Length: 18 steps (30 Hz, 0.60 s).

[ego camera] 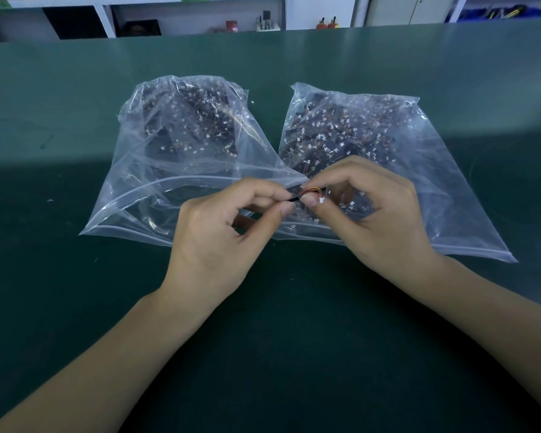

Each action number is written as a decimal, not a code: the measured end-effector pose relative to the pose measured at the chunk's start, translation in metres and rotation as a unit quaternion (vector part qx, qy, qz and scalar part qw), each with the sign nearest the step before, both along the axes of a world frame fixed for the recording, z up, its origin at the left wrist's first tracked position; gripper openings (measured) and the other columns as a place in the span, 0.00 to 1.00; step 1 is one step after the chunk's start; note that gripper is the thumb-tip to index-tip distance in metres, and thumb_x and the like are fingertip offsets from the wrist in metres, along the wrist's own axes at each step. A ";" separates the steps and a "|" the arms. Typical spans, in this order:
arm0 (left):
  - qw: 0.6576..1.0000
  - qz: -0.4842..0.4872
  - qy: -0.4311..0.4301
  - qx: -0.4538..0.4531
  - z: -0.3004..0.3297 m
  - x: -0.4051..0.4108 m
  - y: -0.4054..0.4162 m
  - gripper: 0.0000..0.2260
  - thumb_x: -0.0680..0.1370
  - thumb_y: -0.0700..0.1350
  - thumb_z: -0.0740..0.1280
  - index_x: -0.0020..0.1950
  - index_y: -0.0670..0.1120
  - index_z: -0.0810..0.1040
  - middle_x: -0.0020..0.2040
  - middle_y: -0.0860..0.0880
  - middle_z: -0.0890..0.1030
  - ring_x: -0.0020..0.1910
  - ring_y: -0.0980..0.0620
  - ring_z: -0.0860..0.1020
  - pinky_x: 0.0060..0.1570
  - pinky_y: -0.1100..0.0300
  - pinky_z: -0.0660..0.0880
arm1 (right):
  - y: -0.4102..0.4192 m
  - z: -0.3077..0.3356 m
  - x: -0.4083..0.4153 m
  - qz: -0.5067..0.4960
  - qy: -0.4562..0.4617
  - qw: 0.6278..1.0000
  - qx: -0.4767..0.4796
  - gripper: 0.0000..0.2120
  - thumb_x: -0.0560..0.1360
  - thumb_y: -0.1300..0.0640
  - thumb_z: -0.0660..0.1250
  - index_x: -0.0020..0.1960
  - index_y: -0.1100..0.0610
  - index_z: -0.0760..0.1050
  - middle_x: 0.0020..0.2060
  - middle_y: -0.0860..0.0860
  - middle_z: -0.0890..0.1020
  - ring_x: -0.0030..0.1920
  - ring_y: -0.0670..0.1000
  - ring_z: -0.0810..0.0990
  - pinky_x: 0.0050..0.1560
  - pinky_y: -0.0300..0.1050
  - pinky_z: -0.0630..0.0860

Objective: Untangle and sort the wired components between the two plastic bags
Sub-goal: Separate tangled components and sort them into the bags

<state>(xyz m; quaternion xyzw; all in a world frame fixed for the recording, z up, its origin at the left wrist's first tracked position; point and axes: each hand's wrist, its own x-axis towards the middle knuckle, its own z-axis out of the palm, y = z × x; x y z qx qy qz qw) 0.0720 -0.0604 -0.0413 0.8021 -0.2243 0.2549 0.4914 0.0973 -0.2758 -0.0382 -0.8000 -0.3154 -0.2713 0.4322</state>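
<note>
Untangling step: left hand (219, 232) and right hand (378, 214) both pinching one wired component (310, 192); next, probably freeing wires, then bagging.

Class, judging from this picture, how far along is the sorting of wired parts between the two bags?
Done: cannot tell. In hand: left hand and right hand pinch one wired component. Left: left bag and right bag both hold many parts.

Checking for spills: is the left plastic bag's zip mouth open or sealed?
Open. The left plastic bag gapes toward the person, its zip strips arched apart, one lifted above the green table.
</note>
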 end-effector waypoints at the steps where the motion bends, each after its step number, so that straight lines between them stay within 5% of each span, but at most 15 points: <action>1: 1.000 0.001 -0.003 0.007 0.001 0.000 0.000 0.03 0.81 0.41 0.75 0.54 0.47 0.86 0.45 0.58 0.86 0.44 0.57 0.86 0.44 0.66 0.79 | 0.000 0.000 0.000 -0.003 -0.002 1.000 -0.001 0.02 0.80 0.60 0.75 0.52 0.59 0.85 0.46 0.50 0.85 0.40 0.52 0.81 0.45 0.39 0.75; 18: 0.997 0.015 -0.018 0.070 0.000 0.001 0.003 0.04 0.81 0.40 0.74 0.52 0.49 0.83 0.45 0.57 0.83 0.47 0.52 0.84 0.38 0.56 0.79 | 0.000 -0.001 0.001 0.009 0.045 0.999 -0.001 0.04 0.78 0.61 0.77 0.47 0.61 0.85 0.42 0.53 0.84 0.40 0.54 0.80 0.42 0.50 0.76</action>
